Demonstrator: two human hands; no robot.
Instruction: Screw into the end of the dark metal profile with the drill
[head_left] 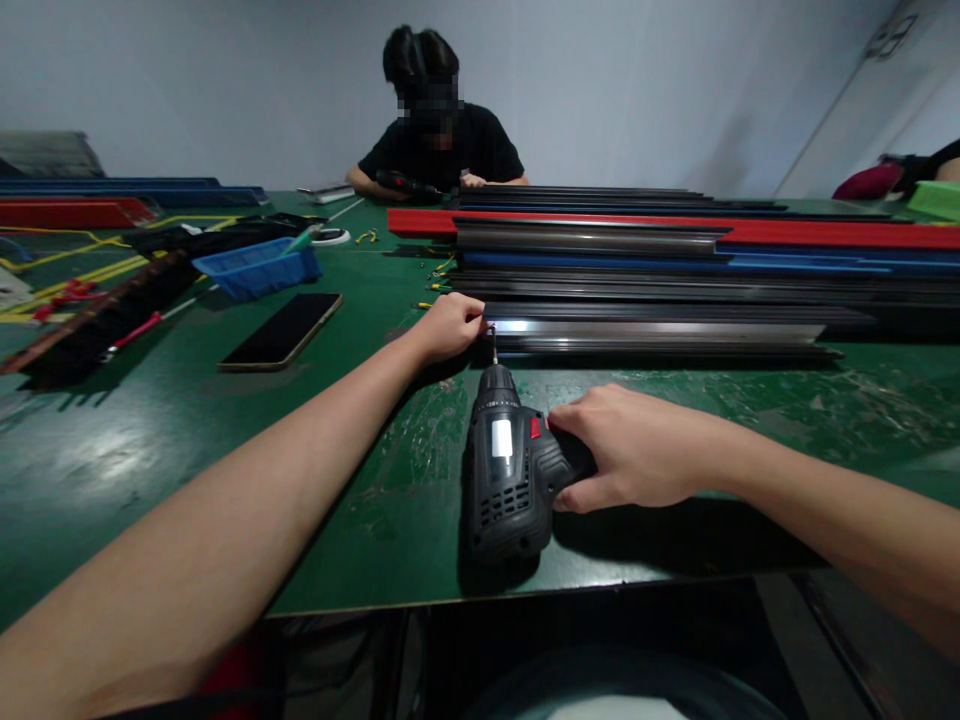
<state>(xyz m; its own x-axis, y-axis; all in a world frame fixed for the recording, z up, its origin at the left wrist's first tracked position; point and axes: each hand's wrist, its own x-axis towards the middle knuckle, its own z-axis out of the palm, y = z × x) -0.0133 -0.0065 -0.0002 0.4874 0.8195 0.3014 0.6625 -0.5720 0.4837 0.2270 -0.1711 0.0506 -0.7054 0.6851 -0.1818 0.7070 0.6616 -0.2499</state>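
My right hand is wrapped around the handle of a black cordless drill with a red switch. The drill lies along the table, its bit pointing away from me and meeting the left end of a dark metal profile with a shiny strip. At that same end, my left hand is closed, thumb and fingers pinched together beside the bit tip. What sits between those fingers is hidden. A small light shines on the profile near the bit.
Behind the profile lie more black, blue and red profiles, with short yellow-green wires at their left ends. A phone, a blue basket and a red-handled tool are on the left. Across the green table, a person holds another drill.
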